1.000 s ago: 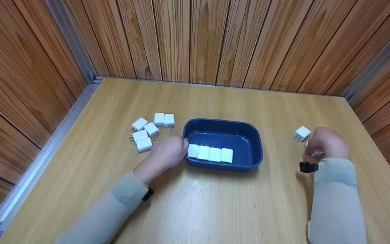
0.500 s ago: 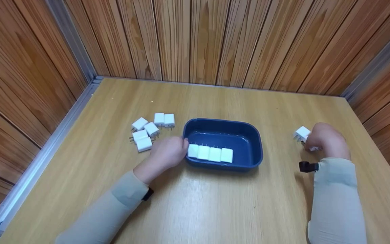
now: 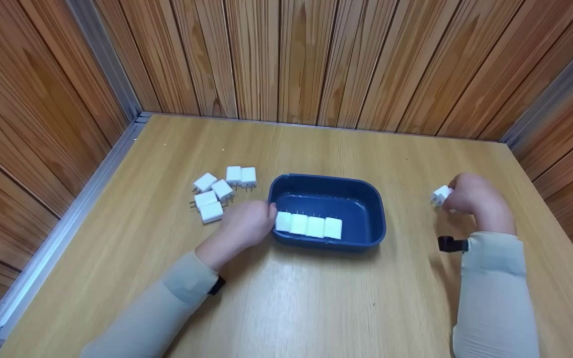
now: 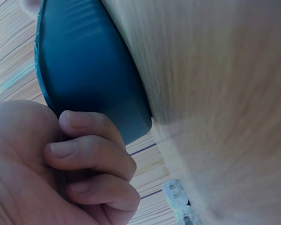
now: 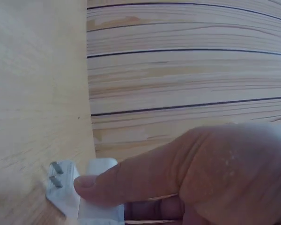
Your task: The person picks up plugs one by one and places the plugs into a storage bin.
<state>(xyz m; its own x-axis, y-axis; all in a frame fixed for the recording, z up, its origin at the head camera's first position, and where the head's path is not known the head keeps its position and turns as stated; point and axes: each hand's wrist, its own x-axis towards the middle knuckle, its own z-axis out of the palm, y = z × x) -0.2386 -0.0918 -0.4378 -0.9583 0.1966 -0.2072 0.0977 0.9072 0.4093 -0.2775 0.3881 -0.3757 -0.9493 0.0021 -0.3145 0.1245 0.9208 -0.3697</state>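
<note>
My left hand [image 3: 248, 222] grips the left wall of a dark blue plastic container [image 3: 334, 177], its fingers curled in the left wrist view. White plug adapters [image 3: 315, 226] with metal prongs lie in a row along the container's near side. Over on the right, my right hand [image 3: 478, 199] pinches a white plug adapter [image 5: 100, 213] under the thumb in the right wrist view. Right beside it sits another plug adapter [image 3: 440, 194], its two prongs [image 5: 56, 174] facing out; the fingers partly cover both.
Several loose white plug adapters [image 3: 212, 211] lie in a cluster on the wooden table [image 3: 306, 298], left of the container. Wood-panelled walls [image 3: 301, 59] close off the back and both sides, with metal rails [image 3: 102, 199] along the left edge.
My right hand has shifted slightly away from me and to the left, toward the farther plug adapter, and now partly covers it. The left hand and the container have stayed put.
</note>
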